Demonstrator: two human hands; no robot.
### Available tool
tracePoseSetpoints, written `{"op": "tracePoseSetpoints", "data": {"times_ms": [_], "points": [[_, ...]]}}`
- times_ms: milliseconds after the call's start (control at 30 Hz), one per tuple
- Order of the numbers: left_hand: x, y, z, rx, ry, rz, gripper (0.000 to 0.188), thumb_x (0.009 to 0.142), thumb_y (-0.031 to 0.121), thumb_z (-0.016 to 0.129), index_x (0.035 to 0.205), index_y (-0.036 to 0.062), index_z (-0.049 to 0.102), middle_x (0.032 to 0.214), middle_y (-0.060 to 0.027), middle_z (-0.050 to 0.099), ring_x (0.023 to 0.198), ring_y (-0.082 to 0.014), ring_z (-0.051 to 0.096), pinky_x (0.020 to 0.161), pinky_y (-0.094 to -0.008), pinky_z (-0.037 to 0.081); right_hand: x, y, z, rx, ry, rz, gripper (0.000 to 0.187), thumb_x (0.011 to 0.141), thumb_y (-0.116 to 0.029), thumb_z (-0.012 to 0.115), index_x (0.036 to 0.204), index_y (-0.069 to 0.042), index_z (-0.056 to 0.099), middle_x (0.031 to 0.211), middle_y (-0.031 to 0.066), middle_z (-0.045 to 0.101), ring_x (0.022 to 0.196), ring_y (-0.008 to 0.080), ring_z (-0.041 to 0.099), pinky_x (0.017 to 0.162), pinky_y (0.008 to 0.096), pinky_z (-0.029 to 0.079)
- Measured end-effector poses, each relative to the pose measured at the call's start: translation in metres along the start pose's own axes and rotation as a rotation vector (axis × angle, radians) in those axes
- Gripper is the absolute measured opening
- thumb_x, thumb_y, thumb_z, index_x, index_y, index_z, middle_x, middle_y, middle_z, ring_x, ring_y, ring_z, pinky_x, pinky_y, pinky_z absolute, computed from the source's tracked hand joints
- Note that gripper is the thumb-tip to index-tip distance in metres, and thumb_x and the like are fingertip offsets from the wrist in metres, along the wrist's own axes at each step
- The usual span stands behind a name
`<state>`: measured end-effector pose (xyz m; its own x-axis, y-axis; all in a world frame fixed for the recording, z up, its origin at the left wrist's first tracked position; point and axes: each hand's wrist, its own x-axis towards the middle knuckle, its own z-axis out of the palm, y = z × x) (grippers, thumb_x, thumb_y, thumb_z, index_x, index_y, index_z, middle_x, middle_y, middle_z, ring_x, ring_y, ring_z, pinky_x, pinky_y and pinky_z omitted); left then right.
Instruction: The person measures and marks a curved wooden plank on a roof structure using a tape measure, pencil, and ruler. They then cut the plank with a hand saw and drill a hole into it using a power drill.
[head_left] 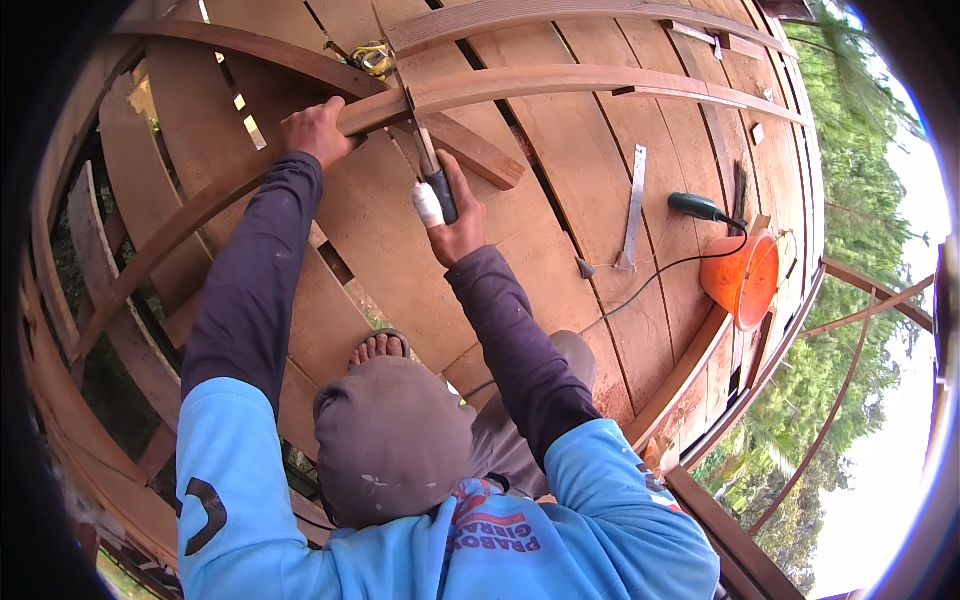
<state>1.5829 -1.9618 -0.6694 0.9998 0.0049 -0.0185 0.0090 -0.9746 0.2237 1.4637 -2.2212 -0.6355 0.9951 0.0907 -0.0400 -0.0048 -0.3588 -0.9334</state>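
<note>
A long reddish-brown wooden beam runs across the deck, bending in the fisheye view. My left hand is wrapped over it, left of the saw. In my right hand is the dark handle of a handsaw; its narrow blade lies across the beam. One finger of that hand wears a white wrapping. Beneath the beam, a shorter timber sits at an angle, its cut end to the right of the blade. How deep the blade sits in the wood cannot be made out.
Gapped planks form the floor. To the right lie a metal ruler, a green corded power tool and an orange bucket. A yellow tape measure rests beyond the beam. Another long beam crosses farther away.
</note>
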Motion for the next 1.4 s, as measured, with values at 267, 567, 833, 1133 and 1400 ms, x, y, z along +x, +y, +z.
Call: {"op": "tracePoseSetpoints", "data": {"times_ms": [267, 567, 833, 1133, 1400], "points": [[-0.007, 0.002, -0.009, -0.015, 0.011, -0.016, 0.051, 0.071, 0.041, 0.089, 0.097, 0.0112, 0.058, 0.095, -0.0124, 0.075, 0.093, -0.0380, 0.073, 0.079, -0.0517, 0.057, -0.144, 0.015, -0.056, -0.076, -0.024, 0.096, 0.063, 0.096, -0.027, 0.073, 0.148, -0.002, 0.050, 0.119, 0.0232, 0.073, 0.110, 0.0277, 0.073, 0.098, 0.0363, 0.053], [-0.010, -0.002, 0.000, -0.005, 0.024, 0.005, 0.050, 0.071, 0.043, 0.088, 0.097, 0.0126, 0.058, 0.094, -0.0108, 0.075, 0.091, -0.0372, 0.073, 0.077, -0.0518, 0.056, -0.055, 0.003, -0.015, -0.014, -0.020, 0.093, 0.063, 0.097, -0.028, 0.072, 0.150, -0.006, 0.048, 0.118, 0.0252, 0.071, 0.110, 0.0332, 0.073, 0.094, 0.0385, 0.055], [-0.014, 0.011, 0.000, 0.066, 0.089, 0.030, 0.040, 0.076, 0.039, 0.085, 0.098, 0.0145, 0.061, 0.093, -0.0104, 0.075, 0.095, -0.0314, 0.073, 0.081, -0.0480, 0.055, -0.037, 0.016, -0.009, 0.028, 0.029, 0.074, 0.063, 0.096, -0.029, 0.072, 0.150, -0.006, 0.049, 0.117, 0.0242, 0.071, 0.110, 0.0289, 0.072, 0.096, 0.0387, 0.053], [-0.008, -0.004, -0.015, -0.020, 0.030, -0.004, 0.045, 0.074, 0.041, 0.086, 0.098, 0.0138, 0.060, 0.096, -0.0110, 0.075, 0.094, -0.0361, 0.073, 0.078, -0.0508, 0.055, -0.133, 0.014, -0.053, -0.076, -0.100, 0.124, 0.064, 0.097, -0.028, 0.072, 0.149, 0.000, 0.048, 0.133, 0.0258, 0.065, 0.125, 0.0341, 0.066, 0.106, 0.0402, 0.049], [-0.001, 0.016, -0.033, 0.007, -0.128, -0.043, 0.050, 0.073, 0.048, 0.085, 0.104, 0.0154, 0.063, 0.103, -0.0113, 0.076, 0.100, -0.0348, 0.073, 0.084, -0.0491, 0.057, -0.030, -0.011, -0.006, 0.017, 0.078, 0.065, 0.061, 0.095, -0.027, 0.075, 0.148, -0.008, 0.052, 0.106, 0.0203, 0.074, 0.097, 0.0220, 0.073, 0.087, 0.0349, 0.055]]}}
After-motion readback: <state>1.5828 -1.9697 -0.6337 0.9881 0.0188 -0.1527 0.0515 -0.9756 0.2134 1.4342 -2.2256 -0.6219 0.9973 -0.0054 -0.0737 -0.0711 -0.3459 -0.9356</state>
